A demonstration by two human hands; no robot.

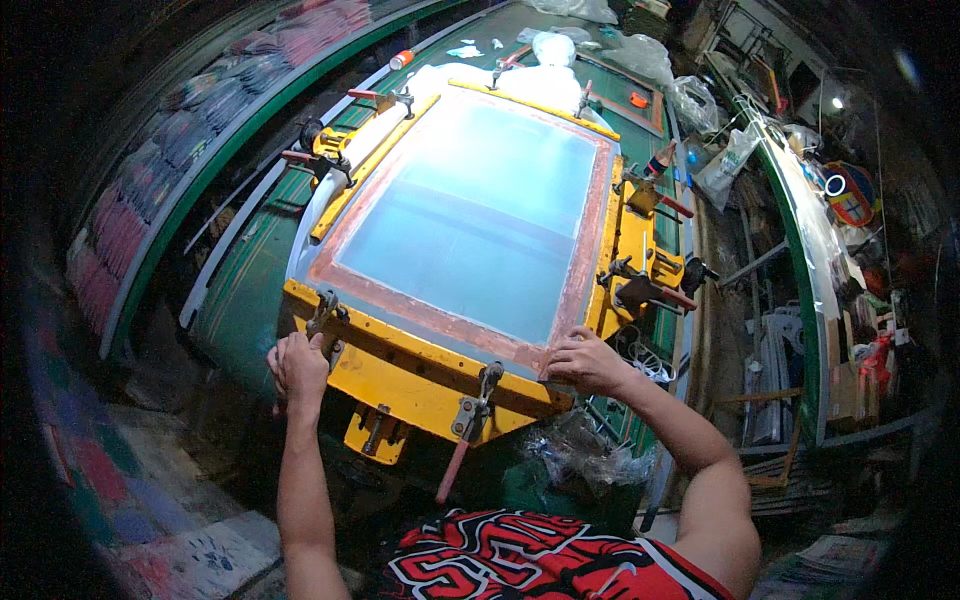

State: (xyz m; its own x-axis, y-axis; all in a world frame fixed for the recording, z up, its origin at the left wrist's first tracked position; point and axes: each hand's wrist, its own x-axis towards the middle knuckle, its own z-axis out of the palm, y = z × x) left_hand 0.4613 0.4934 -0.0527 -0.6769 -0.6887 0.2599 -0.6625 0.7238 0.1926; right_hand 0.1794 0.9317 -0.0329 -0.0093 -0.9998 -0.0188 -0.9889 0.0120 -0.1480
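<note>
A screen-printing frame with a pale blue mesh and brown-taped borders lies in a yellow metal holder. At its front left, my left hand is closed round the handle of a toggle clamp; the palm hides most of that handle. My right hand rests with curled fingers on the frame's front right corner, and what lies under its fingertips is partly hidden. Between my hands, another toggle clamp has its red handle hanging down toward me.
More red-handled clamps line the holder's sides. It stands on a long green table. Crumpled clear plastic is near my right forearm. A bottle stands at the right. Printed pieces lie on another table at left.
</note>
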